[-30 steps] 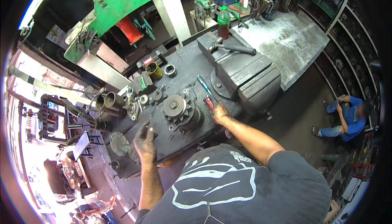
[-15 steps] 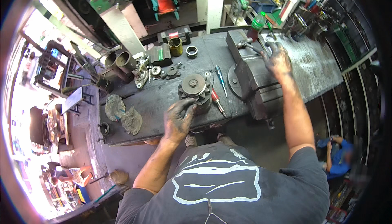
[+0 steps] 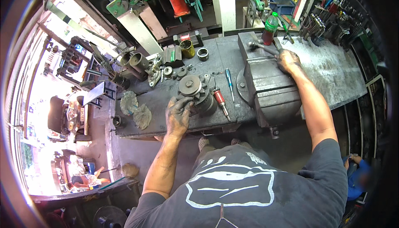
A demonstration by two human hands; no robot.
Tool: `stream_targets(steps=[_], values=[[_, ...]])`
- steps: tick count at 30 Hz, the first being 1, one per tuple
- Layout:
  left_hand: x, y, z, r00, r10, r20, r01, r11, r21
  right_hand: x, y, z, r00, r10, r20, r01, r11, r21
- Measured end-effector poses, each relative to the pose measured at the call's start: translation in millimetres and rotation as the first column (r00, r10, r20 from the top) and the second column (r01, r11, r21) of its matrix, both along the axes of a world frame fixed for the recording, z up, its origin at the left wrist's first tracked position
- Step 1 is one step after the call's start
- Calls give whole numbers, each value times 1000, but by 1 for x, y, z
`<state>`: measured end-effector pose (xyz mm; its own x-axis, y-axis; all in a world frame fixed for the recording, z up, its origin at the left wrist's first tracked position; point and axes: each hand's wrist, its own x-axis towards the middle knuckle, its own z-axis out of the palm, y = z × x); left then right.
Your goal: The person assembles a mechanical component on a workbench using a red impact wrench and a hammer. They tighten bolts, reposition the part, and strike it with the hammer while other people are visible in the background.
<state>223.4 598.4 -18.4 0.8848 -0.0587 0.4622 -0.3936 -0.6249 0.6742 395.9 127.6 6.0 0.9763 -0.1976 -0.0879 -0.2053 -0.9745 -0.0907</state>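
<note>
On the dark workbench (image 3: 166,122) stands an alternator (image 3: 206,106), its round pulley (image 3: 190,85) and fan uppermost and leaning slightly left. My left hand (image 3: 177,118), blackened with grease, has its fingers curled against the near left rim of the pulley and fan. My right hand (image 3: 288,61) is wrapped around the handle of a hammer (image 3: 254,44), whose metal head rests on top of the big bench vise (image 3: 272,80). Right of the alternator lie a red-handled screwdriver (image 3: 219,98) and a slim blue screwdriver (image 3: 229,82).
Crumpled rags (image 3: 142,117) lie at the bench's left. Behind the alternator are a yellow can (image 3: 187,49), a metal ring (image 3: 203,54) and loose parts. A green-capped bottle (image 3: 269,29) stands behind the vise. A person in blue (image 3: 358,177) is at lower right.
My right hand has closed around the hammer's handle, which it was reaching over with fingers spread. The alternator's top now leans a little left under my left hand. The view has shifted.
</note>
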Motion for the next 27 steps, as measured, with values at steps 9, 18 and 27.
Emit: stream_targets(steps=[9,18,27], values=[[5,1,-2,998,5,-57,-6,1000,-20,-100,-8,39,882,-295,368,-165,539,826],[14,14,-8,992,-124,-29,124,992,27,-164,92,81,983,-171,64,-62,20,998],[23,28,-15,972,-233,21,230,969,96,-208,142,66,992,94,83,-100,204,974]])
